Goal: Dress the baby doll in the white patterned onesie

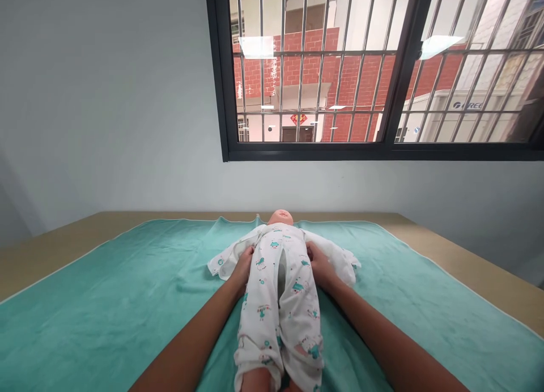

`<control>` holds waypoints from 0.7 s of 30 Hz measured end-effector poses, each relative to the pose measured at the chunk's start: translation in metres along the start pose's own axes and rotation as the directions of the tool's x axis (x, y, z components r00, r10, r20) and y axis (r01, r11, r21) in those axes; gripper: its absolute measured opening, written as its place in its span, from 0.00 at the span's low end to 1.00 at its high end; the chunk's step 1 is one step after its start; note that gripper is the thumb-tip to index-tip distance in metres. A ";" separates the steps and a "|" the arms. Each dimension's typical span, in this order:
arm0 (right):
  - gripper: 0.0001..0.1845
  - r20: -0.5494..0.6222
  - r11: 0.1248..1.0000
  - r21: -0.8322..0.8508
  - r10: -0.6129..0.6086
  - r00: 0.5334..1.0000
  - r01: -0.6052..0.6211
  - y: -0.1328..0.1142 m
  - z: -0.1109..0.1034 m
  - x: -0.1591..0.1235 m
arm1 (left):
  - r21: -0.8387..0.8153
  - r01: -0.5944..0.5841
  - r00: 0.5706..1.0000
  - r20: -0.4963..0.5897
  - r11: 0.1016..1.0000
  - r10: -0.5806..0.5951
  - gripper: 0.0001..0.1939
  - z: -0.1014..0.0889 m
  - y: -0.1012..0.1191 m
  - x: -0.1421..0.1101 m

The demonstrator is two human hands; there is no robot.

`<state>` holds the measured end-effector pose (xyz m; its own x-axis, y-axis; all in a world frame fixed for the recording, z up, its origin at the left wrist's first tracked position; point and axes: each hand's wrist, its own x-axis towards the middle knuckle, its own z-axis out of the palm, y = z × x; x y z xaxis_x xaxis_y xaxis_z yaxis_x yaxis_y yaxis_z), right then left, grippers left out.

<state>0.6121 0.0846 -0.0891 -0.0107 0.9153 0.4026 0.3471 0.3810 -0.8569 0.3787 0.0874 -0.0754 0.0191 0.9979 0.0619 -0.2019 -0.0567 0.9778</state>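
Observation:
A baby doll point(281, 216) lies on its back, its head toward the wall and its feet toward me. White baby trousers point(260, 290) with a green print cover its legs and reach high up its body; a gap shows at the crotch. A matching white baby top point(229, 257) is spread out on both sides beneath it. My left hand point(243, 265) is closed at the left side of the trousers, near the waist. At the opposite side my right hand point(319, 264) is closed on the trousers' edge. Some fingertips of both hands are hidden by the cloth.
A green blanket point(127, 290) lies under the doll on a wooden table point(46, 250). Behind the table rises a grey wall point(127, 126) with a dark-framed barred window point(306, 151). Bare wood shows along the table's left, right and far edges.

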 end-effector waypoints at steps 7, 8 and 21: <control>0.04 -0.041 0.998 -0.029 -0.057 0.998 0.055 -0.006 -0.003 -0.002 | 0.003 -0.005 1.000 0.029 1.000 0.005 0.18 0.000 -0.003 0.000; 0.04 -0.046 0.998 -0.028 -0.061 0.997 0.059 -0.007 -0.003 -0.003 | 0.003 0.004 0.999 0.031 1.000 -0.004 0.18 0.000 -0.003 0.000; 0.06 -0.035 0.990 -0.101 -0.103 0.994 0.099 -0.004 -0.001 -0.003 | 0.117 -0.145 0.988 -0.041 0.982 0.150 0.13 -0.002 -0.015 0.010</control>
<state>0.6120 0.0805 -0.0868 -0.0134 0.8662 0.4995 0.4373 0.4543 -0.7761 0.3799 0.0980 -0.0901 -0.0521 0.9784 0.1999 -0.0861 -0.2039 0.9752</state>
